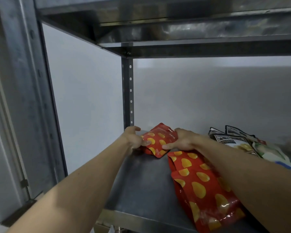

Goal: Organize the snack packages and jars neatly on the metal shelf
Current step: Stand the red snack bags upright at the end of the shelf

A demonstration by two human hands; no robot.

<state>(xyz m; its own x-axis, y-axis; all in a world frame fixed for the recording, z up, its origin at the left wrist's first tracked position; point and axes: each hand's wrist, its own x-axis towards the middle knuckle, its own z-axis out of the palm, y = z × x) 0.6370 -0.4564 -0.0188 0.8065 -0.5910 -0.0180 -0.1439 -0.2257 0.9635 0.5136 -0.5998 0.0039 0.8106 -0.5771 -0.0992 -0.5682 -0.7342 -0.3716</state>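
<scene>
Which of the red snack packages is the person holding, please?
The rear red package, gripped by left hand and right hand; the front red packages lie unheld.

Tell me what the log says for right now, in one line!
left hand: grips red pouch | right hand: grips same pouch | place: back-left corner of shelf | nearby: spare red pouches lying flat

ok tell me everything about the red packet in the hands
The packet is a glossy red film pouch printed with yellow chip shapes and small pale text. It stands tilted at the back left corner of the shelf, near the post, its lower edge seemingly on the shelf. The left hand pinches its left edge; the right hand grips its right edge, thumb across the front.
</scene>
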